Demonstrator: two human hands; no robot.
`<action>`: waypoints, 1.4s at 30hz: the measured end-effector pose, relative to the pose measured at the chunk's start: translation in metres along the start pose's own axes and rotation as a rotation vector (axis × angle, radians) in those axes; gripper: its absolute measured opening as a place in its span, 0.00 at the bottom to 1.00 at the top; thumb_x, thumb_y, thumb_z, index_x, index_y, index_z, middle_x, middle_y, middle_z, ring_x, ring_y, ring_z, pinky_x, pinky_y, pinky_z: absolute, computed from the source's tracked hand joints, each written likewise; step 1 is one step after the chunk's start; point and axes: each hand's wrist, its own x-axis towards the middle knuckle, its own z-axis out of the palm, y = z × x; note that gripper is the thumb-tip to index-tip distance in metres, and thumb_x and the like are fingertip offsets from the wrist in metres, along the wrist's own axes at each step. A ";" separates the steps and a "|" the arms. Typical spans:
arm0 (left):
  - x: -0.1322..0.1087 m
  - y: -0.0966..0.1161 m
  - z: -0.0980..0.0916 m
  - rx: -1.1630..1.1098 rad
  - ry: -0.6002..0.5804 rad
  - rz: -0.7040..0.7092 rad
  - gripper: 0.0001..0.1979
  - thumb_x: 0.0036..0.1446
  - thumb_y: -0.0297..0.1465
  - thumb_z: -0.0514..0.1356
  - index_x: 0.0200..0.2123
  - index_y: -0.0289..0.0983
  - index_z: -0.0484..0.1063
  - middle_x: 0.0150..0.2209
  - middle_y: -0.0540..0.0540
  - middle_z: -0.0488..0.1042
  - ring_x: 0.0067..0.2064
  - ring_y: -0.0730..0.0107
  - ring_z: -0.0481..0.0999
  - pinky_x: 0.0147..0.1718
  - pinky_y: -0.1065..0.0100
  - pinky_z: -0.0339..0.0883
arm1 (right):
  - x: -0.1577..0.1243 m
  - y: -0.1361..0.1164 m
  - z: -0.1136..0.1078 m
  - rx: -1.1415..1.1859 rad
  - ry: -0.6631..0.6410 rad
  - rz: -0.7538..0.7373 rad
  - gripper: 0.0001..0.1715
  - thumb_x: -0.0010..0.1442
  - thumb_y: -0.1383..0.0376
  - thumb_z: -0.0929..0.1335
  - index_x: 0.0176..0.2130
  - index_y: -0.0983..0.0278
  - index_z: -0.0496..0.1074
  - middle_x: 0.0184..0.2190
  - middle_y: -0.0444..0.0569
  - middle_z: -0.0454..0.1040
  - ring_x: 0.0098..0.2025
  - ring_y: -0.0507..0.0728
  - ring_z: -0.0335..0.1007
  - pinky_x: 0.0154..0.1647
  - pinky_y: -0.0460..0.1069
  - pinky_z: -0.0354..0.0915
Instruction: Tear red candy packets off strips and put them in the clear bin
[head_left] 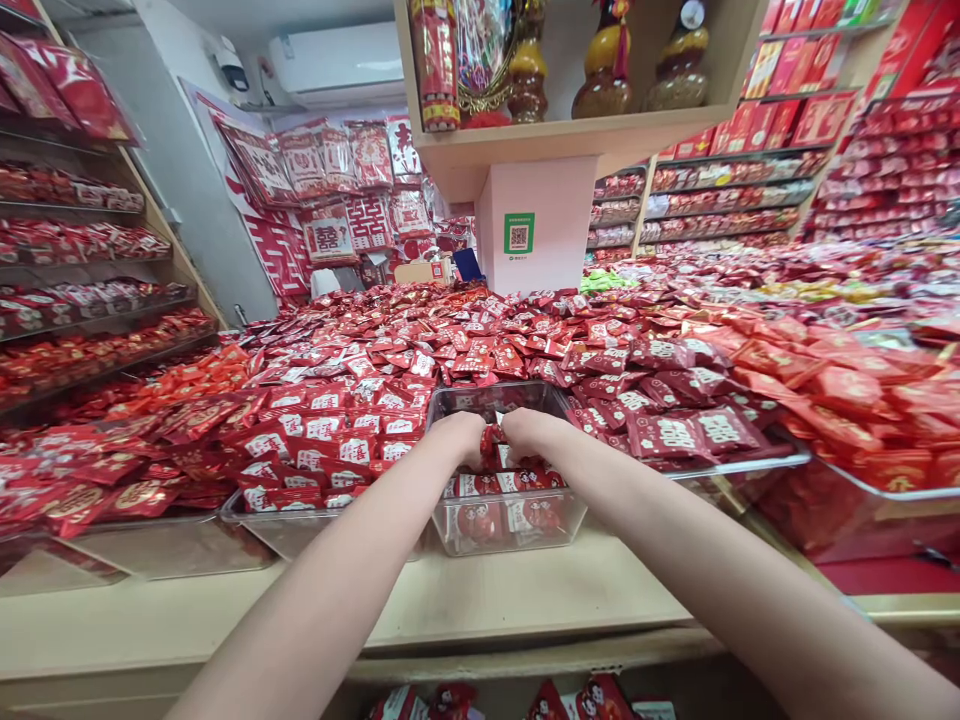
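Both my hands reach into a clear plastic bin [510,535] at the middle of the counter. My left hand [463,436] has its fingers curled down, closed against a small red and white packet [491,445] between the hands. On the other side of it, my right hand [526,432] is also closed, with a bit of white wrapper showing at its fingers. The fingertips are partly hidden. A row of upright red and white packets [508,482] with printed figures stands in the front of the bin, and the bin's dark back part shows behind my hands.
Bins heaped with red packets [322,450] stand on the left, dark red ones [675,430] and orange-red ones [855,390] on the right. A pillar [536,225] with a wooden display shelf [600,135] rises behind. Below the counter edge [480,610] lie more packets [592,700].
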 end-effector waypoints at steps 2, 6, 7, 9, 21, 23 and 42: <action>0.001 0.000 0.000 0.003 0.002 -0.007 0.18 0.28 0.36 0.66 0.30 0.41 0.73 0.32 0.47 0.77 0.32 0.63 0.75 0.27 0.71 0.65 | 0.001 -0.002 -0.002 -0.077 -0.083 -0.067 0.18 0.36 0.65 0.72 0.32 0.66 0.74 0.31 0.52 0.76 0.32 0.56 0.72 0.30 0.44 0.65; 0.005 -0.002 0.003 0.002 0.028 -0.032 0.24 0.26 0.38 0.67 0.33 0.41 0.72 0.37 0.46 0.76 0.37 0.61 0.75 0.32 0.71 0.66 | 0.004 -0.003 -0.005 -0.124 -0.130 -0.097 0.18 0.37 0.66 0.72 0.34 0.67 0.74 0.33 0.52 0.75 0.35 0.58 0.71 0.32 0.45 0.65; 0.006 -0.003 0.003 0.001 0.036 -0.044 0.26 0.26 0.39 0.67 0.35 0.41 0.71 0.38 0.46 0.75 0.38 0.60 0.74 0.33 0.70 0.66 | 0.004 -0.003 -0.005 -0.126 -0.127 -0.083 0.19 0.37 0.67 0.72 0.34 0.67 0.74 0.33 0.51 0.75 0.35 0.58 0.71 0.33 0.45 0.65; 0.008 -0.003 0.005 -0.003 0.052 -0.069 0.30 0.24 0.40 0.67 0.38 0.41 0.69 0.40 0.44 0.74 0.39 0.59 0.74 0.35 0.70 0.66 | 0.005 -0.001 -0.004 -0.136 -0.083 -0.041 0.19 0.37 0.68 0.72 0.34 0.68 0.73 0.34 0.53 0.75 0.36 0.59 0.71 0.34 0.45 0.65; 0.009 -0.003 0.003 -0.034 0.064 -0.164 0.21 0.44 0.39 0.61 0.42 0.36 0.66 0.45 0.43 0.68 0.40 0.63 0.72 0.37 0.65 0.66 | 0.007 0.001 0.000 -0.102 0.110 -0.097 0.13 0.51 0.72 0.63 0.39 0.72 0.69 0.39 0.58 0.72 0.42 0.59 0.67 0.43 0.47 0.61; 0.009 -0.003 0.005 -0.030 0.083 -0.171 0.16 0.53 0.35 0.55 0.45 0.35 0.64 0.46 0.43 0.67 0.42 0.64 0.70 0.37 0.60 0.66 | 0.011 0.001 0.004 -0.084 0.135 -0.099 0.14 0.51 0.72 0.63 0.40 0.73 0.68 0.39 0.58 0.71 0.43 0.59 0.67 0.43 0.47 0.61; 0.002 0.004 -0.001 0.017 -0.048 -0.129 0.13 0.55 0.32 0.54 0.45 0.37 0.64 0.45 0.44 0.66 0.43 0.64 0.69 0.39 0.60 0.65 | 0.016 0.009 0.001 0.005 0.281 0.037 0.14 0.52 0.69 0.61 0.40 0.69 0.66 0.39 0.58 0.71 0.42 0.58 0.67 0.38 0.48 0.62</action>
